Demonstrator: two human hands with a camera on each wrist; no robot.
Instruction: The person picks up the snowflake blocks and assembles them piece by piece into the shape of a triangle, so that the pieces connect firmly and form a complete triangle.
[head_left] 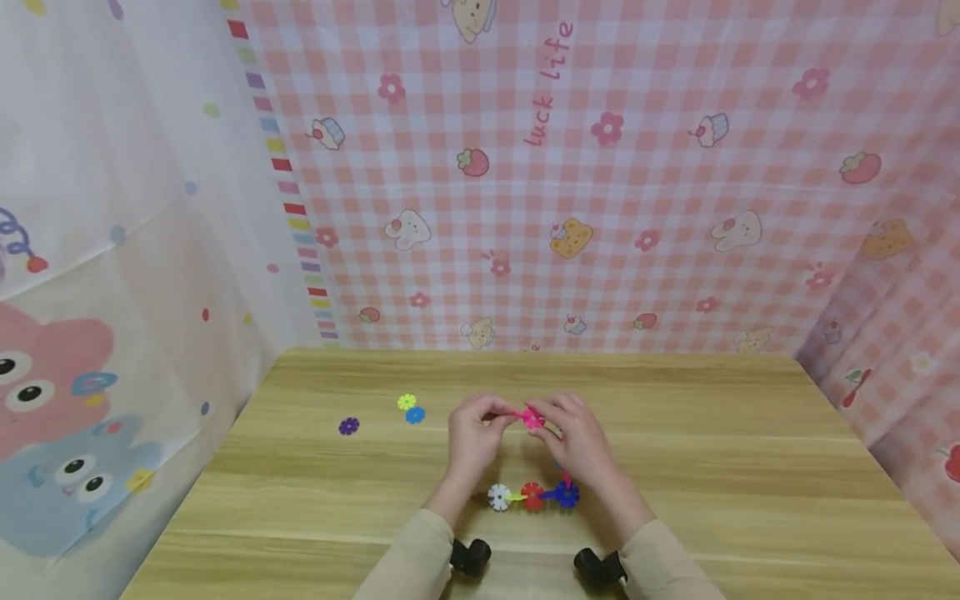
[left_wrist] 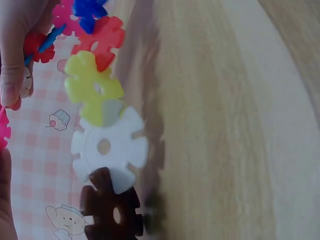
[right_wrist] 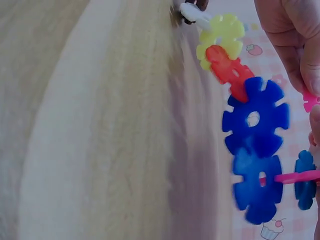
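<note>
The wooden surface is seen carrying everything. Just above it, a chain of snowflake discs is held up between both wrists, hanging from the work above; white, yellow, red and blue discs are counted in it, with a brown one at the end in the left wrist view. The left hand and the right hand are brought together, fingers curled, and a pink disc is pinched between them. 3 loose discs are left well apart to the left: yellow, blue, purple. A risk is judged here: if the pink disc is pushed in crooked, its slot may be missed, and the dangling chain could be twisted loose and dropped.
</note>
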